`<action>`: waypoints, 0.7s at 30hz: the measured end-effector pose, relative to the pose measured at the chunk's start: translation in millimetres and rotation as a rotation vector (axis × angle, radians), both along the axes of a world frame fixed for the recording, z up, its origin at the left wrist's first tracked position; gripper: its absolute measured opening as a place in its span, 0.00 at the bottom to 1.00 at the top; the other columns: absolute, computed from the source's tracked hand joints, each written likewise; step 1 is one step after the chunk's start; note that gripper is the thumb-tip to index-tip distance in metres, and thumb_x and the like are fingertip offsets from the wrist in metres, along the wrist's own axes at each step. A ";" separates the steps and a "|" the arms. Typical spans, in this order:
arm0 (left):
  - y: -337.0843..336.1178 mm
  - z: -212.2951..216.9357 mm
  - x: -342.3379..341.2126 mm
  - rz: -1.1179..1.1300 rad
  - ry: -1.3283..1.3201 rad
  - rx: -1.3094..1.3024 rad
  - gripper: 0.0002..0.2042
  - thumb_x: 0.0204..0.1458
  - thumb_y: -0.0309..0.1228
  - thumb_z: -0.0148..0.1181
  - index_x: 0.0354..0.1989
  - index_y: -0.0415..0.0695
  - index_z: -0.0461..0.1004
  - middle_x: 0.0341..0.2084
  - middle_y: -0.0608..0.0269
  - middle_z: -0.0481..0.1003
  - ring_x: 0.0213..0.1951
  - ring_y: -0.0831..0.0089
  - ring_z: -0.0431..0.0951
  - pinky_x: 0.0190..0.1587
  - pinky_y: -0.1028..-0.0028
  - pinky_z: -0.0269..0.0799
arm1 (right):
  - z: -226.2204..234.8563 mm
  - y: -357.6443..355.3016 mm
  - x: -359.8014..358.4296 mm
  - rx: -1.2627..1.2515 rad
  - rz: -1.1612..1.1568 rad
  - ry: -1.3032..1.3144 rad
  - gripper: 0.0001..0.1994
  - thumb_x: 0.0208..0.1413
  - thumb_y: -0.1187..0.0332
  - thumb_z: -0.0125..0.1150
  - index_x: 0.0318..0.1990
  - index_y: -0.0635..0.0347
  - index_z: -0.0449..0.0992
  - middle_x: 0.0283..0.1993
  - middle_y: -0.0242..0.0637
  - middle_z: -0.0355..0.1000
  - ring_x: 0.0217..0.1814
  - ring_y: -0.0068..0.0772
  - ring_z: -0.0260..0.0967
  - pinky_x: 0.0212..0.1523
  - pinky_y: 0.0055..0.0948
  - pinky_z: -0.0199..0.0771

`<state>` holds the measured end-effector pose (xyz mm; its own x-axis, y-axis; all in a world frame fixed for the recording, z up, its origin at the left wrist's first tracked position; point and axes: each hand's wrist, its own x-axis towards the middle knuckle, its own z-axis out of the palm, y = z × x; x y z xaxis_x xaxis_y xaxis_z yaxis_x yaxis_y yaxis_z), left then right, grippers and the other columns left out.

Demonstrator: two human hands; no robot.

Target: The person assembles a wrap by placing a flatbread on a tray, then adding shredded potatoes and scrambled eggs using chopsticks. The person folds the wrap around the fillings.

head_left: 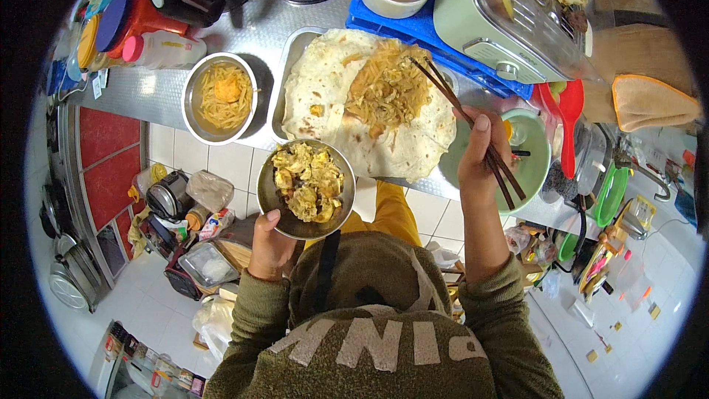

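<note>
My left hand (271,245) grips the rim of a metal bowl (347,196) filled with scrambled egg pieces (306,181), held in front of my body. In my right hand (481,149) is a pair of dark chopsticks (452,94), its tips touching the heap of shredded potato (391,92). That heap, with some egg bits on top, lies on a large flatbread (317,77). The bread covers most of a metal tray (275,107) and hangs over its near side. Left of the tray stands another metal bowl (190,120) of potato shreds with an orange lump on top.
Near my right hand sits a light green basin (543,151), with a red ladle-like utensil (570,114) beside it. A pale green cooking appliance (509,52) and a white bowl (384,1) stand behind on a blue rack (362,18). Lidded jars (122,26) line the left.
</note>
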<state>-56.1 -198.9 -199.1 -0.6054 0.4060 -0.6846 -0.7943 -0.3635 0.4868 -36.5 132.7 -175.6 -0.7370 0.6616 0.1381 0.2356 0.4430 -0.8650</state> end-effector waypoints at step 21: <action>9.3 3.8 -1.0 -0.021 0.014 0.015 0.36 0.50 0.44 0.57 0.67 0.40 0.59 0.62 0.54 0.67 0.62 0.58 0.68 0.65 0.57 0.64 | -1.2 -1.6 3.3 -0.166 -0.037 0.113 0.23 0.69 0.52 0.45 0.43 0.65 0.76 0.35 0.41 0.80 0.40 0.27 0.74 0.48 0.25 0.69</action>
<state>-57.1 -189.6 -195.3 -0.6059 0.4292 -0.6698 -0.7951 -0.3542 0.4923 -33.2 131.0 -176.9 -0.6977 0.7086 0.1053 0.1460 0.2845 -0.9475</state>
